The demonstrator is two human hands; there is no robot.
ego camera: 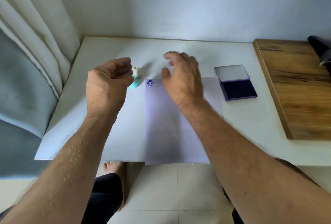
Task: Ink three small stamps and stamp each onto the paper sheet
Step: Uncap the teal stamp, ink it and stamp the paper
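Hovering over the white table [232,134], both hands are blurred by motion. Left hand [109,82] is raised, palm turned inward, fingers loosely curled and holding nothing; its fingertips sit just beside the teal stamp [135,78], not gripping it as far as the blur allows. The stamp stands on the table just left of the paper sheet's top-left corner, teal body with a pale top, partly hidden behind the left hand. Right hand [182,78] floats above the upper part of the paper sheet [161,125], fingers spread and relaxed, empty. The paper sheet lies flat in the middle of the table, its near edge overhanging the table's front. One round blue stamp print [150,83] sits at the sheet's top-left corner, a smiley-like mark. Only one stamp can be made out; whether others sit behind the hands cannot be told. Ink pad [236,82] lies open to the right of the sheet, lid flipped back, dark purple pad exposed, well apart from both hands. Wooden board [300,87] at far right. Curtain [35,17] at left. A bare foot [114,167] shows on the tiled floor below the table edge.
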